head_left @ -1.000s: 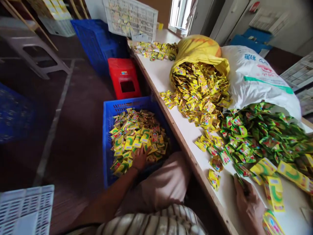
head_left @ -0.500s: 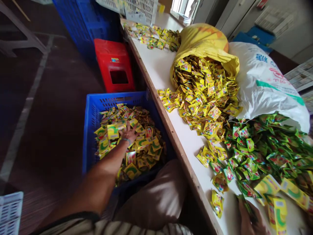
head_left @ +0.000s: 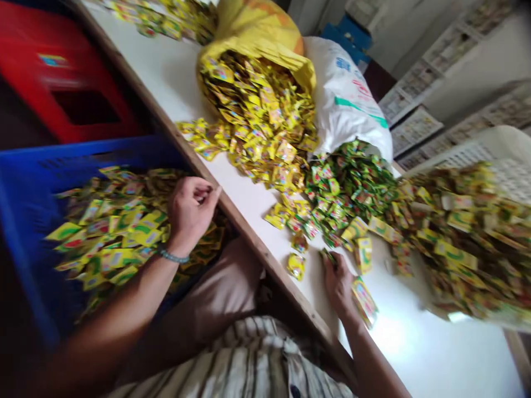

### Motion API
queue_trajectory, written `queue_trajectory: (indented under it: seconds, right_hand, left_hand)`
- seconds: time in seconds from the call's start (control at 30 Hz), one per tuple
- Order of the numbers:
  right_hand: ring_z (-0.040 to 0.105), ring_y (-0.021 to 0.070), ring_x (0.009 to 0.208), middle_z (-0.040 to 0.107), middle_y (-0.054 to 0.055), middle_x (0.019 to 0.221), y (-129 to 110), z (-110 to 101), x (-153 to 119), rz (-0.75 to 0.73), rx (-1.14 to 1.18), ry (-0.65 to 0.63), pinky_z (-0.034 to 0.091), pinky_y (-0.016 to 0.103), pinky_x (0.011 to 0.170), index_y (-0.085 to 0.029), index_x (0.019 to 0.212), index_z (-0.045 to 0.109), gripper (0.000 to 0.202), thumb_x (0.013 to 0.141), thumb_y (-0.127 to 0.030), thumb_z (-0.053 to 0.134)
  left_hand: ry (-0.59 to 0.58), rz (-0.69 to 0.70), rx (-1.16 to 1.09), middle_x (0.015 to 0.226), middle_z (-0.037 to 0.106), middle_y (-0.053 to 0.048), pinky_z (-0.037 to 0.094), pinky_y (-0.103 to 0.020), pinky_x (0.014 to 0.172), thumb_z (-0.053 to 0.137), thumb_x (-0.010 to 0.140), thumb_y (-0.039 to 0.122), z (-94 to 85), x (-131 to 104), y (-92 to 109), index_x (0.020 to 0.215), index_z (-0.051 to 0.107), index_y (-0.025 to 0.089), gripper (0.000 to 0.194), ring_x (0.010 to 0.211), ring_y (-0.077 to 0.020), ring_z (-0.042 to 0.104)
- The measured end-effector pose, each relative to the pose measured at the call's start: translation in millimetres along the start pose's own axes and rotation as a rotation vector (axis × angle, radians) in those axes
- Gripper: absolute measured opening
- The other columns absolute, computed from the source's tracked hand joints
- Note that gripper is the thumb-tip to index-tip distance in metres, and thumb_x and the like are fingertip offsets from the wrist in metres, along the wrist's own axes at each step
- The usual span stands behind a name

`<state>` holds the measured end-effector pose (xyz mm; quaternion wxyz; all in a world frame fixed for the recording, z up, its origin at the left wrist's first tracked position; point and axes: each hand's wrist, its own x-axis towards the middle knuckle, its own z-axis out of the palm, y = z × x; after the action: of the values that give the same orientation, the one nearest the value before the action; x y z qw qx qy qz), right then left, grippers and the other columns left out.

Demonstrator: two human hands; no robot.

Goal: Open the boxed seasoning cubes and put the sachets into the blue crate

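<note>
My left hand point(head_left: 193, 207), with a beaded bracelet at the wrist, is raised over the blue crate point(head_left: 25, 166) beside the table's wooden edge. Its fingers are curled together; whatever is in them, if anything, does not show. Below it, small yellow-and-green packets point(head_left: 120, 257) fill the crate. On the white table, my right hand point(head_left: 338, 276) is closed on a small green packet point(head_left: 327, 255), mostly hidden by the fingers. A yellow packet point(head_left: 296, 266) lies left of this hand, and a flat packet point(head_left: 365, 301) lies to its right.
Yellow packets spill from a yellow sack point(head_left: 257, 22). Green packets point(head_left: 357, 177) lie at the mouth of a white sack point(head_left: 332, 83). At the right, a white basket point(head_left: 504, 146) lies by a large heap of packets point(head_left: 464, 237). A red stool point(head_left: 25, 72) stands behind the crate.
My left hand has risen from the packets in the crate toward the table edge, its spread fingers now curled. The view has swung right, bringing the basket into sight. My right hand stays on the table.
</note>
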<state>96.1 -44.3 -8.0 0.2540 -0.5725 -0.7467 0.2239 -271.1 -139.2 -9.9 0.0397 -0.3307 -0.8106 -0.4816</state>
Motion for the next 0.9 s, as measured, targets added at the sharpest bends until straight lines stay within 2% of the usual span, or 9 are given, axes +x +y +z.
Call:
queue_trajectory:
  seconds: [0.1,0.17,0.23,0.33,0.47,0.6,0.73,0.8,0.9]
  right_hand:
    - [0.056,0.0195,0.075,0.065,0.006,0.081,0.4,-5.8,1.9,0.003,0.096,0.01,0.044,0.033,0.073,-0.018,0.084,0.062,0.033,0.084,-0.049,0.053]
    - [0.054,0.0177,0.07,0.064,0.004,0.076,0.0,-14.9,-0.7,0.039,0.205,-0.042,0.041,0.03,0.068,-0.018,0.08,0.062,0.029,0.083,-0.047,0.058]
    - [0.051,0.0157,0.065,0.061,0.001,0.07,0.4,-26.9,-5.3,0.081,0.321,-0.118,0.037,0.028,0.062,-0.019,0.078,0.062,0.027,0.08,-0.046,0.063]
    - [0.048,0.0131,0.06,0.057,-0.001,0.063,5.5,-46.4,-11.1,0.173,0.516,-0.232,0.033,0.026,0.057,-0.019,0.078,0.063,0.031,0.075,-0.049,0.071]
    - [0.056,0.0141,0.067,0.065,0.002,0.073,19.0,-69.9,-10.7,0.241,0.772,-0.304,0.04,0.027,0.063,-0.018,0.08,0.064,0.035,0.074,-0.051,0.072]
    - [0.061,0.0172,0.085,0.068,0.003,0.093,34.6,-88.9,-5.0,0.188,0.85,-0.291,0.046,0.029,0.076,-0.02,0.09,0.065,0.038,0.066,-0.044,0.081]
    - [0.06,0.014,0.07,0.065,-0.001,0.075,50.1,-98.9,-0.9,0.28,0.958,-0.325,0.047,0.027,0.069,-0.018,0.08,0.062,0.042,0.055,-0.041,0.087]
    - [0.058,0.0123,0.063,0.063,-0.004,0.067,57.8,-99.8,-0.7,0.344,1.053,-0.271,0.047,0.027,0.066,-0.019,0.075,0.057,0.046,0.05,-0.039,0.09]
    - [0.06,0.0131,0.063,0.064,-0.004,0.069,67.7,-98.3,-3.0,0.388,1.126,-0.128,0.05,0.029,0.067,-0.021,0.082,0.056,0.049,0.05,-0.037,0.09]
  left_hand:
    - [-0.372,0.268,0.015,0.076,0.063,-0.003,0.049,-0.03,0.07,0.059,0.085,0.035,11.7,-47.1,82.1,0.077,0.059,0.02,0.017,0.072,-0.019,0.061]
    - [-0.609,0.38,0.155,0.078,0.065,-0.008,0.048,-0.034,0.073,0.063,0.082,0.038,23.7,-77.7,118.2,0.076,0.061,0.019,0.021,0.077,-0.024,0.063]
    - [-0.785,0.439,0.295,0.086,0.068,-0.014,0.048,-0.038,0.077,0.07,0.076,0.041,37.2,-102.4,138.1,0.08,0.063,0.016,0.026,0.086,-0.0304,0.064]
    - [-0.923,0.45,0.331,0.096,0.069,-0.017,0.047,-0.038,0.079,0.074,0.072,0.032,57.4,-124.6,150.5,0.09,0.062,0.015,0.028,0.094,-0.0327,0.064]
    - [-1.01,0.309,0.176,0.085,0.07,-0.007,0.046,-0.033,0.068,0.067,0.073,0.021,87.0,-135.0,167.8,0.09,0.057,0.019,0.02,0.081,-0.0268,0.067]
    - [-1.169,0.184,-0.279,0.076,0.068,-0.002,0.047,-0.03,0.065,0.067,0.067,0.021,115.6,-141.3,198.2,0.081,0.056,0.021,0.018,0.074,-0.0222,0.066]
    - [-1.304,-0.006,-0.705,0.078,0.068,-0.002,0.048,-0.029,0.069,0.07,0.06,0.023,130.2,-151.9,226.2,0.079,0.063,0.018,0.021,0.074,-0.0183,0.063]
    - [-1.322,-0.14,-0.784,0.079,0.069,-0.002,0.048,-0.029,0.071,0.07,0.061,0.025,132.6,-159.6,234.4,0.08,0.066,0.017,0.021,0.075,-0.0175,0.063]
    - [-1.368,-0.327,-0.86,0.08,0.07,-0.004,0.048,-0.03,0.074,0.072,0.065,0.032,135.5,-173.8,241.1,0.084,0.068,0.015,0.026,0.077,-0.0174,0.063]
